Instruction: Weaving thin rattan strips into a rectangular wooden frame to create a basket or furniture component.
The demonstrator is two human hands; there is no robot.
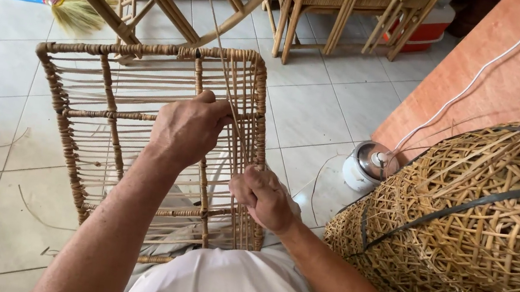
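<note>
Figure: weaving thin cane strands across a rattan frame, seen from the head camera.

Frame: the rattan frame (151, 49) stands tilted on the person's lap, its far edge toward the tiled floor (319, 113); horizontal strands already span most of it.

Left hand: the left hand (189, 128) lies over the middle of the frame, fingers curled shut around upright strands near the right-hand rail.

Right hand: the right hand (264, 197) sits low at the right rail, thumb and fingers pinched narrowly on a thin strand (230, 94) that runs up and away over the frame's top.

Step in hand, as judged: a strand is being threaded and drawn tight beside the right rail.

Doing it well, as judged: keep the strand flat and untwisted; let the left hand hold the neighbouring strands apart while the right pulls steadily along the rail; pack each pass snug against the one before it; keep tension even so the rows stay parallel.

Risk, as judged: a sharp bend could crack the cane.

Surroundings: a woven basket (480, 218) bound with dark straps lies to the right; chairs (334, 7) stand beyond; a broom (75, 11) lies on the floor at upper left.
</note>
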